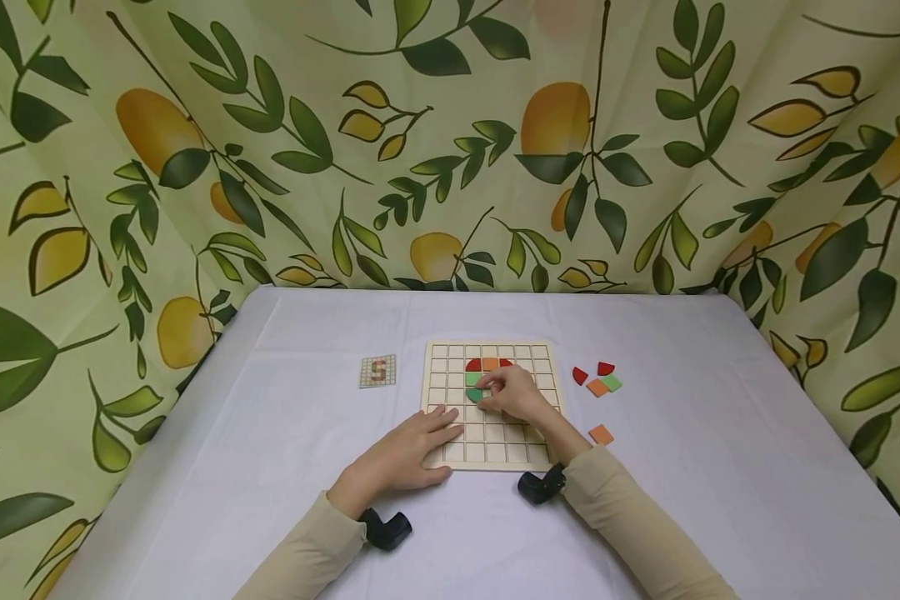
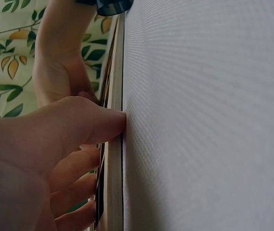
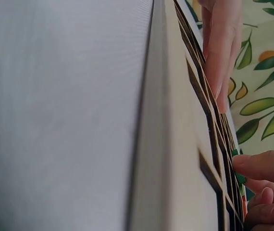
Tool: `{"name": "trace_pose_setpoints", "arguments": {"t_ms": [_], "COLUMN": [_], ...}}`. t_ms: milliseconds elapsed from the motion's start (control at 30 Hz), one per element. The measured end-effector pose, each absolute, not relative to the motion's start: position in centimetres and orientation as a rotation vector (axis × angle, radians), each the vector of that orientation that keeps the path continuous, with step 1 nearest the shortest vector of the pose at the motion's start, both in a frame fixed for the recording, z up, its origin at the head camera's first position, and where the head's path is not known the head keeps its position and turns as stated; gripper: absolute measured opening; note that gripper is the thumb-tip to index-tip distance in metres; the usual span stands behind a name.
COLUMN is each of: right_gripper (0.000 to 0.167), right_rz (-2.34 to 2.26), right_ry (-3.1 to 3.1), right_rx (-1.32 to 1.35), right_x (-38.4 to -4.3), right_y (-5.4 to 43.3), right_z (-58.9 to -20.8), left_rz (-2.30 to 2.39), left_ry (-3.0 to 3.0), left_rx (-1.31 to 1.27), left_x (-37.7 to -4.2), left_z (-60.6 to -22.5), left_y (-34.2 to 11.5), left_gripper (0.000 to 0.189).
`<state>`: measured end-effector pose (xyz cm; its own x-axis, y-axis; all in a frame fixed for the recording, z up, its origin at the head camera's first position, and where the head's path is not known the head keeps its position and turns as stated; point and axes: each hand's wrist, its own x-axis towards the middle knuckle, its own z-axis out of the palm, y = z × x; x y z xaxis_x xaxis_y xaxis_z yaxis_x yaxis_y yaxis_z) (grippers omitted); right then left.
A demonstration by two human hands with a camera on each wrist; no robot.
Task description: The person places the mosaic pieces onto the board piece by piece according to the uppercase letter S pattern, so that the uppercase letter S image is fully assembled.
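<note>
A square wooden grid board point(image 1: 486, 467) lies on the table. In its upper middle squares sit red quarter-round pieces point(image 1: 473, 365), an orange square point(image 1: 491, 364) and a light green square point(image 1: 472, 379). My right hand point(image 1: 513, 393) is over the board with bent fingers, thumb and forefinger pinching a dark green quarter-round piece point(image 1: 473, 396) just below the light green square. The right wrist view shows the thumb against this dark green piece point(image 3: 239, 168). My left hand point(image 1: 412, 446) rests spread on the board's lower left, its thumb point(image 2: 110, 122) at the front edge.
Left of the board lies a small pattern card point(image 1: 377, 371) with a coloured figure on a grid. To the right are loose red pieces point(image 1: 580, 376), a light green square point(image 1: 612, 382) and orange squares point(image 1: 601, 434). A leaf-and-fruit patterned curtain point(image 1: 450, 167) hangs behind the white-covered table point(image 1: 307, 333).
</note>
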<state>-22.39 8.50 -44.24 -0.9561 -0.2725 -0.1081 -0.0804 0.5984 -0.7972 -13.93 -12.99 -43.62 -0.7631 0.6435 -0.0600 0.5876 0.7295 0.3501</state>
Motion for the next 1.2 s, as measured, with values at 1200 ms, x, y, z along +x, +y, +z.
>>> {"name": "trace_pose_setpoints", "arguments": {"t_ms": [1200], "right_gripper": [0.019], "right_rz": [-1.397], "right_ry": [2.532], "right_rx": [-0.223], "right_x": [-20.6], "right_y": [11.3], "right_z": [-42.7], "left_rz": [0.463], "left_ry": [2.752], "left_rx": [0.978], "left_x": [-14.0], "left_z": [-43.6], "left_y": [-12.9], "left_gripper": [0.060]}}
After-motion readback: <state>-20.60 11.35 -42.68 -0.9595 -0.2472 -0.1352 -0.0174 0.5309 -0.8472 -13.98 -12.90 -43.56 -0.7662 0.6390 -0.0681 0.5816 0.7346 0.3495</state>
